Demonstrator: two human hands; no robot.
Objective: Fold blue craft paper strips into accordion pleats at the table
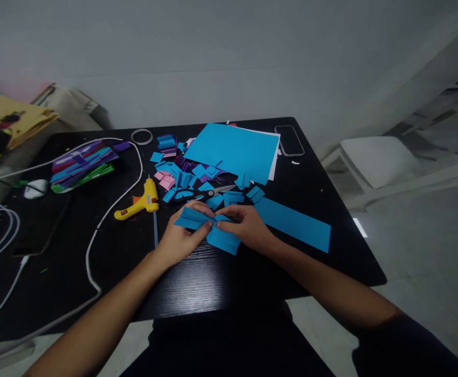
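Both hands pinch one folded piece of blue paper (223,240) over the near middle of the table. My left hand (182,233) is closed on its left part, thumb on top. My right hand (248,226) grips it from the right, thumb and fingertips meeting the left ones at a crease. A long blue paper strip (295,222) lies just right of my right hand. Beyond the fingers are scissors (217,191), partly covered by small cut blue pieces. Left of my left hand rests a yellow glue gun (140,201) with a glue stick below it.
A blue sheet (232,149) lies on white paper at the back, near a phone (290,140). A stack of coloured paper strips (82,165), a tape roll (141,137) and a white cable (113,204) occupy the left. A white chair (378,159) stands right of the table.
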